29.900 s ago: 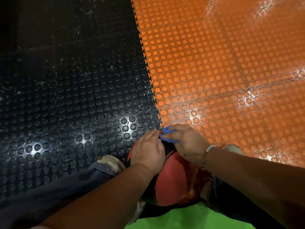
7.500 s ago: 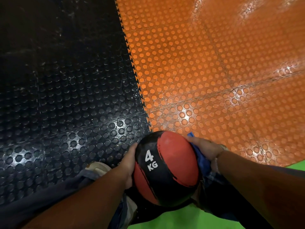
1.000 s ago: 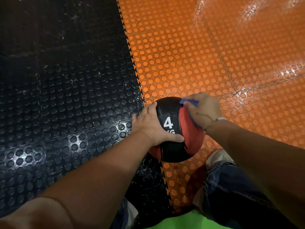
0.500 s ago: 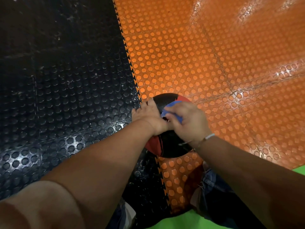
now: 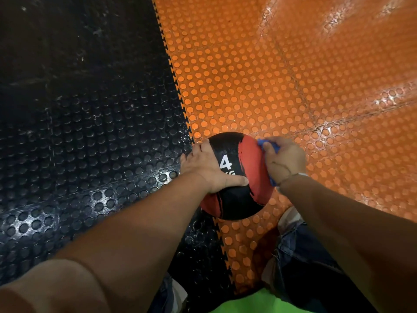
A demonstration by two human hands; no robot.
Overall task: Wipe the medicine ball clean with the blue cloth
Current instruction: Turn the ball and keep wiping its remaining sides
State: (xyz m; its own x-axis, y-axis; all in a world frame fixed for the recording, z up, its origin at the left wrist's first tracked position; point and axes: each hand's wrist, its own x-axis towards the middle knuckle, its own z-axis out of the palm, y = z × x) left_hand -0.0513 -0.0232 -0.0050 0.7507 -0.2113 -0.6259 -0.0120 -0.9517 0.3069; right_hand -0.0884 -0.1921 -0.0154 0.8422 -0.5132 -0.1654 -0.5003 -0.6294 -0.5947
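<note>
Head view: the round black-and-red medicine ball (image 5: 239,199) marked with a white 4 is at the seam between the black studded floor mat (image 5: 90,132) and the orange studded floor mat (image 5: 293,86). Your left hand (image 5: 206,164) lies spread on its left side, fingers relaxed. Your right hand (image 5: 285,159) clutches the crumpled blue cloth (image 5: 260,142) against its right side.

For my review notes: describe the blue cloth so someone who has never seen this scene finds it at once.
Follow the toothed seam between black floor and orange floor down to the red and black ball marked 4. The right hand presses a cloth on its right side. Nothing else nearby is bright blue.
</note>
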